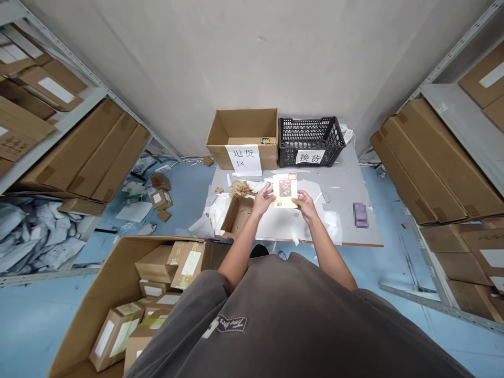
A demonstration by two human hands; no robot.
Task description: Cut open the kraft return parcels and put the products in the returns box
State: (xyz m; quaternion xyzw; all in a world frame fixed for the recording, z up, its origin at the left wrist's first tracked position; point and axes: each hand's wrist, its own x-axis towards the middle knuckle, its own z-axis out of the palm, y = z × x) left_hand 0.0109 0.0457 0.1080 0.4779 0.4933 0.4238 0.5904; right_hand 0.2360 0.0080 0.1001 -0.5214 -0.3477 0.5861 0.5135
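A pale yellow book, with a coloured picture and a barcode on the face turned up, is held over the table. My left hand grips its left edge, and my right hand has its lower right edge between thumb and fingers. Just left of my left hand lies an opened small cardboard box, with crumpled brown paper at its far end. White paper sheeting covers the tabletop beneath the book.
At the table's back stand a labelled cardboard box and a black plastic crate with a paper sign. A blurred purple item lies at right. A large carton of parcels is at lower left. Loaded shelves flank both sides.
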